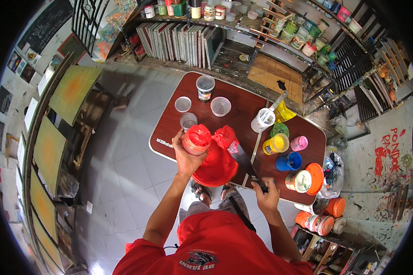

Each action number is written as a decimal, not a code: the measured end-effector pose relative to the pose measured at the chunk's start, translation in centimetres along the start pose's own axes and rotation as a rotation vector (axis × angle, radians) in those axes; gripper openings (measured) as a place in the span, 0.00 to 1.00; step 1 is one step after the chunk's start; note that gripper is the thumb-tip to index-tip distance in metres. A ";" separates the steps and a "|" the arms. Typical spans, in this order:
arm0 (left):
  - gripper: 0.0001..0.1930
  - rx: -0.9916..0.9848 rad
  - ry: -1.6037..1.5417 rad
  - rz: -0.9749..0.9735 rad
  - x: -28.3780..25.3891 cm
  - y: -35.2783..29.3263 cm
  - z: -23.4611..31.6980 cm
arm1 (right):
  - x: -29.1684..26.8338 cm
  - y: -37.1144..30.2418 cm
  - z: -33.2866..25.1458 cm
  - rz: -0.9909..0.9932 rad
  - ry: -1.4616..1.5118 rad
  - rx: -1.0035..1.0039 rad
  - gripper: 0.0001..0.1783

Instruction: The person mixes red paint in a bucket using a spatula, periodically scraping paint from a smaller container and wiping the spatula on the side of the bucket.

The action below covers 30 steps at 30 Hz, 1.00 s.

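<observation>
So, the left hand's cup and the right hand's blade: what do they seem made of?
Cup: probably translucent plastic, smooth; red seems to show through its wall. Blade: perhaps metal, dark and smooth, from its thin, straight shape; plastic remains possible.

The view comes from the left one of two fisheye cameras worn on the person's head. It faces steeply down and also forward: the red T-shirt point(225, 236) is very near below, the left hand point(191, 163) and the right hand point(267, 196) are next, about the near edge of the tabletop point(243, 95). All four corners of the tabletop fit inside, and beyond its far edge the long shelf point(243, 28) stands farther away, curved by the wide lens
</observation>
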<state>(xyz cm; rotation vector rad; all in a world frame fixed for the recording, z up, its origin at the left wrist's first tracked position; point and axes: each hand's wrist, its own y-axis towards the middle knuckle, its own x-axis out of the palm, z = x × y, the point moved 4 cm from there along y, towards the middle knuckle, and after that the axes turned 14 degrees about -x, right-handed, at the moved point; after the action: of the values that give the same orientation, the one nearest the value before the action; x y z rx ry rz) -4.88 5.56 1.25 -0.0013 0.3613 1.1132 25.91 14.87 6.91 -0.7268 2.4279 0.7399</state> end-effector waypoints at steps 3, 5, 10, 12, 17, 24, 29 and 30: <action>0.56 -0.026 0.028 -0.039 1.2 -0.8 -0.6 | -1.2 0.7 -1.4 -0.009 0.011 -0.014 0.15; 0.57 -0.002 0.074 -0.054 1.5 -1.1 -0.9 | -1.7 1.0 -1.9 -0.022 0.097 0.024 0.14; 0.56 0.026 0.039 -0.062 2.3 -1.8 -1.8 | -2.6 1.5 -3.0 -0.047 0.152 0.073 0.13; 0.56 0.009 0.037 -0.048 2.4 -2.1 -1.7 | -2.8 1.8 -3.5 -0.036 0.192 0.085 0.13; 0.56 0.028 0.000 -0.025 2.6 -2.4 -0.9 | -2.7 2.3 -4.0 -0.043 0.248 0.124 0.13; 0.55 0.072 -0.053 0.013 2.0 -2.1 1.2 | -2.8 3.5 -4.9 -0.081 -0.143 -0.106 0.13; 0.55 0.075 -0.047 0.013 1.6 -1.5 2.1 | -2.7 4.0 -6.1 -0.067 -0.441 -0.366 0.16; 0.55 0.087 -0.032 0.013 1.6 -1.4 2.2 | -2.5 4.0 -6.3 -0.082 -0.480 -0.381 0.17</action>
<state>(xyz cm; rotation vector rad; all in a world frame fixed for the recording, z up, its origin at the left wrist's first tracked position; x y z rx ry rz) -2.39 6.67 2.61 0.0955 0.3811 1.1085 23.41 14.63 14.40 -0.6866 1.8357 1.2061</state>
